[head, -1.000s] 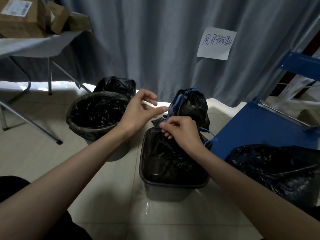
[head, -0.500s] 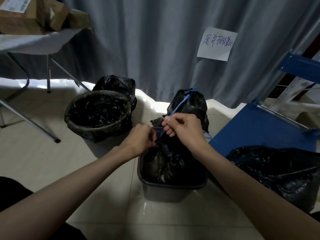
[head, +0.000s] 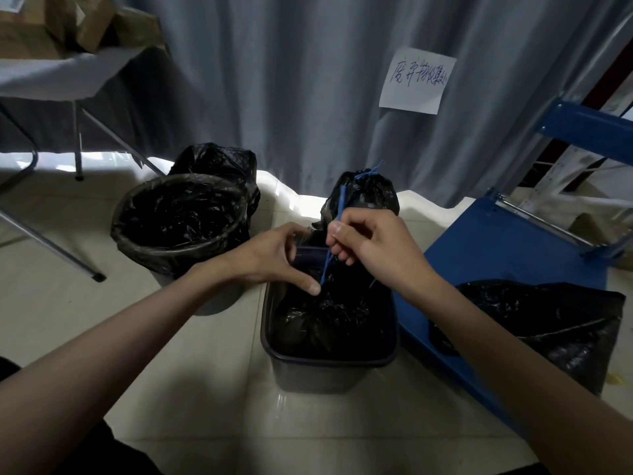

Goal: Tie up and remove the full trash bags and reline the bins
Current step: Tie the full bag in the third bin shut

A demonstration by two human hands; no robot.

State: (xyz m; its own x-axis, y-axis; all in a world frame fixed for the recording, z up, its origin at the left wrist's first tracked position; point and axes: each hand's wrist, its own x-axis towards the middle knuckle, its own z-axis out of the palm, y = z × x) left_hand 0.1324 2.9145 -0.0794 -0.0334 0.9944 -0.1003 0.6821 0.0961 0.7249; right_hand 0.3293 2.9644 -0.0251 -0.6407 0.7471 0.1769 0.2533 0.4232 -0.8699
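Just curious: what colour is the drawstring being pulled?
Blue drawstring, pinched by the right hand; head view.

Handwritten sign on curtain, one shipping label, neither clearly legible.
White paper sheet (head: pixel 417 81) stuck on grey curtain (head: pixel 291 80), dark blue handwritten Chinese characters, one row, strokes too loose to read for sure. Cardboard box (head: pixel 24 32) top left carries a white printed label (head: pixel 13 0), print too small.

Both your forearms reach forward and converge. Your left hand (head: pixel 274 258) curls palm-down, thumb pressed low, fingers arched. Your right hand (head: pixel 373 241) sits just beside it, slightly higher, thumb and fingers pinched tight, knuckles up.
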